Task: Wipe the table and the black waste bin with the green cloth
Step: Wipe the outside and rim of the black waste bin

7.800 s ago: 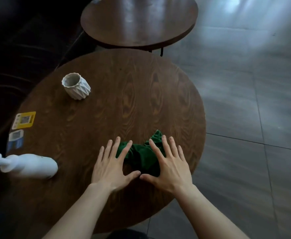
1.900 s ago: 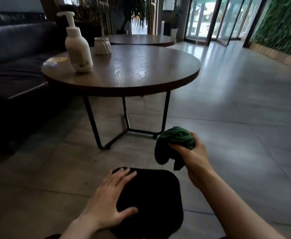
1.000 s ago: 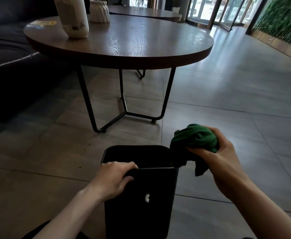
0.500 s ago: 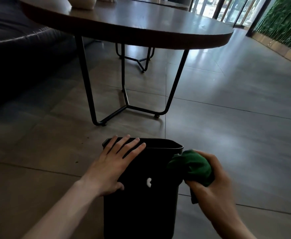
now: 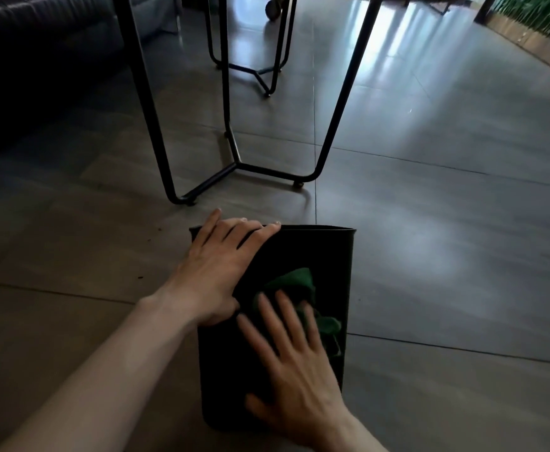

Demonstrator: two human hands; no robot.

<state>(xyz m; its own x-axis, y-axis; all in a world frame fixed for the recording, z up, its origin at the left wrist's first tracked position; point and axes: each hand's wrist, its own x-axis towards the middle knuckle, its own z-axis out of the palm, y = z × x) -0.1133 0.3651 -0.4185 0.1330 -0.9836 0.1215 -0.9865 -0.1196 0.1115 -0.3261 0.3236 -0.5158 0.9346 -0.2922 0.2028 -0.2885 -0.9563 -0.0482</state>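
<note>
Wiping of the black plastic waste bin (image 5: 299, 256) on the grey tiled floor (image 5: 430, 223) is going on: the flat right hand (image 5: 295, 363) is pressing the crumpled green cloth (image 5: 299, 285) on its near wall, the open left hand (image 5: 216, 269) is steadying its rim, and the other walls probably come next.

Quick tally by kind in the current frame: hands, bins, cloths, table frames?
Hands: 2, left hand, right hand
Bin: 1
Cloth: 1
Table frames: 2, near frame, far frame
Total: 6
</note>
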